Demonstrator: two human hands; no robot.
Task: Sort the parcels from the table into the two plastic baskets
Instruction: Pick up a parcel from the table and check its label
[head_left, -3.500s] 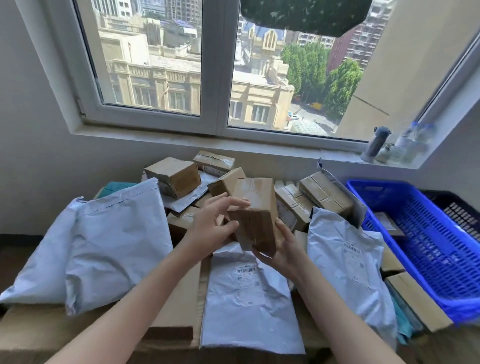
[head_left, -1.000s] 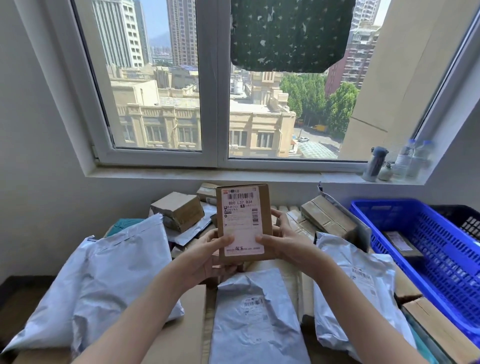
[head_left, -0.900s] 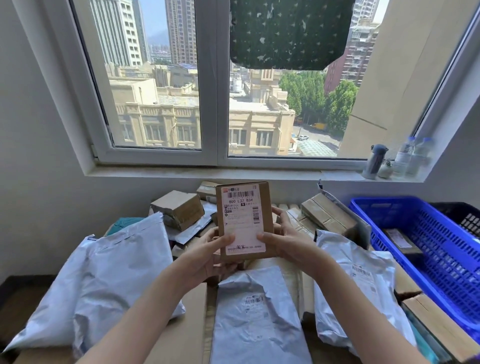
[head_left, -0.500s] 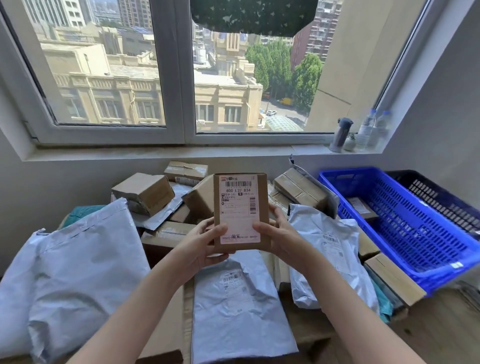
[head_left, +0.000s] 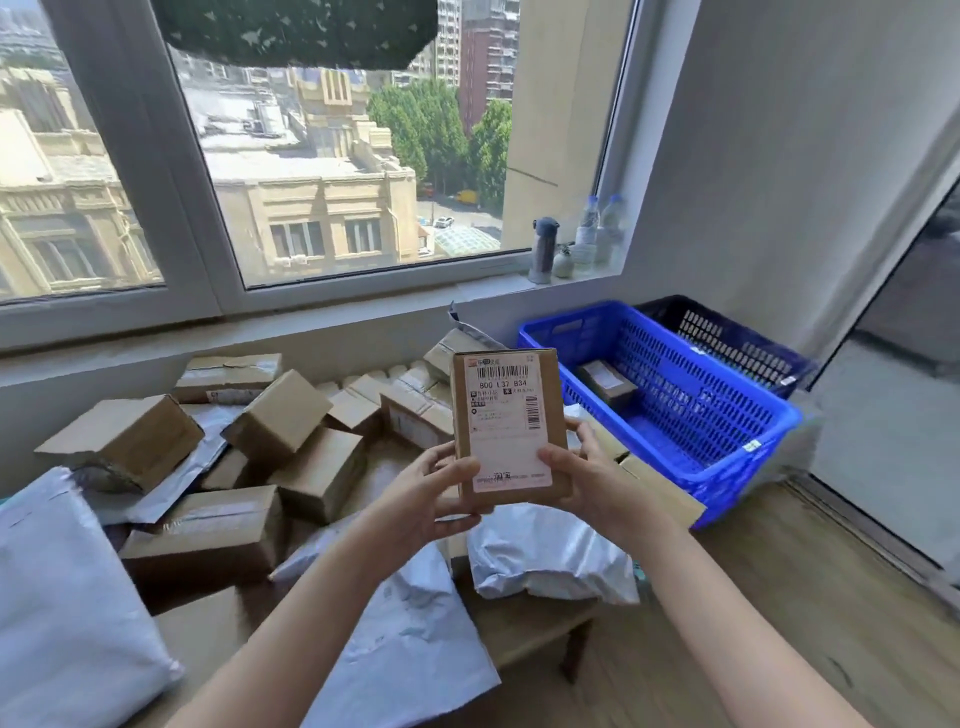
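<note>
box (head_left: 511, 431) now nearer blue basket (head_left: 670, 400); both hands' fingers (head_left: 558, 460) grip it.

Labelled brown box (head_left: 511, 426) upright beside blue basket (head_left: 727, 457) holding one small parcel (head_left: 607, 383), apparently cardboard.

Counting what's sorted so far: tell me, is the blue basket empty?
No. One small cardboard box already lies inside the blue basket.

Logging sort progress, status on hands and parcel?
Left hand and right hand both grip small brown cardboard parcel, label facing camera. Blue plastic basket holds one box. Path clear.
</note>
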